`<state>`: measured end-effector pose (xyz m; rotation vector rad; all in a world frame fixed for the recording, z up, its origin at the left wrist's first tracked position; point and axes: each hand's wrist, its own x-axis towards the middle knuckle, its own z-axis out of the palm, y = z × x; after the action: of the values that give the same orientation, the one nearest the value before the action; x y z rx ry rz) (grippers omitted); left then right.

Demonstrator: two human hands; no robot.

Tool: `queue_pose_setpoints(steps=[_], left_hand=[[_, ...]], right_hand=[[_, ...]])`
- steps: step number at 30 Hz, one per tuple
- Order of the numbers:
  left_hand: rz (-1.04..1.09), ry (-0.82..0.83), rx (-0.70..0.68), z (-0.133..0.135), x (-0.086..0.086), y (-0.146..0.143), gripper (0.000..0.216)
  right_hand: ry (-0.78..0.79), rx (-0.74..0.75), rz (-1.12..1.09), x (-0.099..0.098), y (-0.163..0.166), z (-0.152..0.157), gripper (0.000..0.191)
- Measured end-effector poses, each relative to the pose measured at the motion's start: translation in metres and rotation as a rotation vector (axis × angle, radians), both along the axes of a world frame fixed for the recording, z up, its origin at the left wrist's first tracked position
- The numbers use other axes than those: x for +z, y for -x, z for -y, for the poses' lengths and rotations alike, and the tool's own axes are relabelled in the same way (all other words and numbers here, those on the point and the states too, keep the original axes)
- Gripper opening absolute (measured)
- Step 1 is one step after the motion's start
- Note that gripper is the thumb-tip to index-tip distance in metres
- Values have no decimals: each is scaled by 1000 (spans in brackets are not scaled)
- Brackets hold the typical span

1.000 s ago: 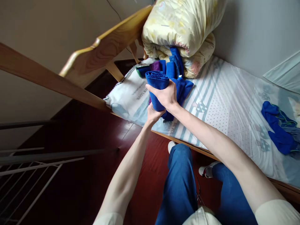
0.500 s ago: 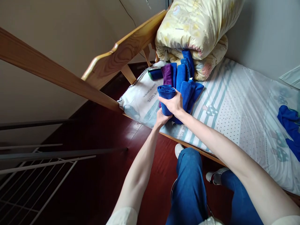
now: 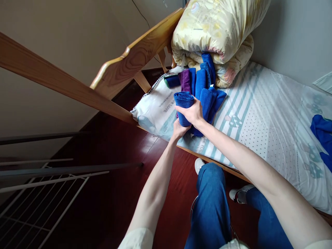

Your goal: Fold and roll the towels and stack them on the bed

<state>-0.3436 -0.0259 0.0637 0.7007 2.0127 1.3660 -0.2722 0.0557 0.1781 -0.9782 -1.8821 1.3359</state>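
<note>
A rolled blue towel (image 3: 184, 101) stands upright between my hands, its coiled end facing up. My right hand (image 3: 194, 112) is wrapped round its side, thumb across the front. Below, my left hand (image 3: 180, 128) grips the lower end of the roll; some of its fingers are hidden. Just behind the roll, several rolled or folded blue towels (image 3: 200, 83) lie on the bed, along with a purple towel (image 3: 185, 80) and a dark roll with a green edge (image 3: 172, 81).
A thick yellow quilt (image 3: 207, 31) is piled at the bed's head, by the wooden headboard (image 3: 140, 45). More blue cloth (image 3: 321, 129) lies at the far right of the patterned sheet (image 3: 249, 135). A wooden rail (image 3: 64, 79) and white metal rack (image 3: 59, 207) stand to the left.
My hands keep the same hold on the rolled blue towel, which has risen very slightly. The view has shifted a little.
</note>
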Motion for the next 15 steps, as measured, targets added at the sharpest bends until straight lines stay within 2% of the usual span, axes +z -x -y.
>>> queue_pose_setpoints(steps=[3,7,9,11,13,15], left_hand=[[7,-48,-8,1,-3,1,34],[15,-24,-29,0,-2,0,36],[4,-46,-45,0,0,-1,52],[-31,-104,-23,3,4,-2,81],[-88,-137,47,11,8,-5,108],[-153,-118,143,25,10,-12,117]], right_hand=[[-2,4,-1,-2,0,-1,42],[-5,20,-3,-4,2,-3,48],[-20,32,5,-6,4,-4,61],[-53,34,12,-9,2,-6,83],[-82,24,18,-13,-9,-6,105],[-82,11,34,-19,-32,-3,118]])
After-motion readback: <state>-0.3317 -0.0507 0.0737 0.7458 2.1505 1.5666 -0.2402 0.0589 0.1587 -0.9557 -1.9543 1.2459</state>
